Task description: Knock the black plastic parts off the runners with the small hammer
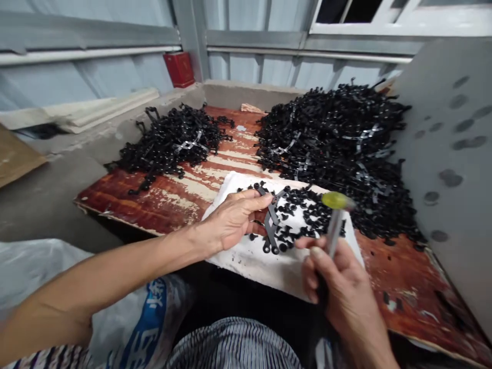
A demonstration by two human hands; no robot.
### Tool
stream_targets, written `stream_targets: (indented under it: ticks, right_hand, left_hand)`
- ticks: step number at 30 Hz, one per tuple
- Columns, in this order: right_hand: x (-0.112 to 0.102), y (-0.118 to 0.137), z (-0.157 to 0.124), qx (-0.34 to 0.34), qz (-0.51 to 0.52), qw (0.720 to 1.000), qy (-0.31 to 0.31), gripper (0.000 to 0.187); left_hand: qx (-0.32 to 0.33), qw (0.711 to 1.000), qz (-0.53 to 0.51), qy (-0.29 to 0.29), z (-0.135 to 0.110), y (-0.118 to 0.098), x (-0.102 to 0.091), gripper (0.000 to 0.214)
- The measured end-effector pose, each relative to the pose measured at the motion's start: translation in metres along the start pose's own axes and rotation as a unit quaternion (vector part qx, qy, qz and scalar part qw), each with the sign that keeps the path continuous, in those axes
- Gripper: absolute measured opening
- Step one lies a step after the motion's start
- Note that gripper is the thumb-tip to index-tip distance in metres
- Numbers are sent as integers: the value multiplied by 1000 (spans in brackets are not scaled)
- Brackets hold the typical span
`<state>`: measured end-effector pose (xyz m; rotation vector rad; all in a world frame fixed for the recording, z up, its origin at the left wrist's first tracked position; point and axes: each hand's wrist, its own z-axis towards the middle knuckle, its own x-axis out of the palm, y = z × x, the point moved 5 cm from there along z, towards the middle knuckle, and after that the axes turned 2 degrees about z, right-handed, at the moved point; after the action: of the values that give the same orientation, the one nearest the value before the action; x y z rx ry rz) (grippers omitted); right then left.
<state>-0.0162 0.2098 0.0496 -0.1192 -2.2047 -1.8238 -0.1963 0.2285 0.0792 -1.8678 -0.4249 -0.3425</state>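
Observation:
My left hand (pixel 234 218) pinches a black jointed metal linkage (pixel 271 221) between thumb and fingers, just over a white cloth-like sheet (pixel 249 264). At the linkage's lower end hang small round black ends. A small hammer (pixel 335 225) with a yellow-green head and metal shaft stands upright in my right hand (pixel 340 279), whose fingers wrap its dark handle. The hammer's head is slightly blurred and stands apart from the linkage. Many small black plug-like parts (pixel 307 210) lie scattered on the sheet beneath and between my hands.
A large heap of black linkages (pixel 330 128) rises at the back right, a smaller heap (pixel 177 138) at the left, both on a worn reddish board (pixel 154 202). A grey panel (pixel 449 154) stands right. A red box (pixel 179 69) sits by the corner; a plastic sack (pixel 149 318) lies below left.

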Motion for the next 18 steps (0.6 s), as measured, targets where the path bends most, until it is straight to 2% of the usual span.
stream_targets:
  ticks: [2,5,11,18]
  right_hand:
    - [17,-7,-2,8,-1,999,46,40]
    - [31,-15,-5,12,5,997,70,39]
    - [42,-20,-12,-5,30,997,70,40]
    - [41,-19,-8,-42,60,997,21,38]
  left_hand:
    - [8,1000,-21,1,-2,7,5,16]
    - [19,999,-47,-11,-6,14,8,11]
    - [33,993,-100,-52,-14,21,5,14]
    - [50,988,-146,-27,-24,25,1,5]
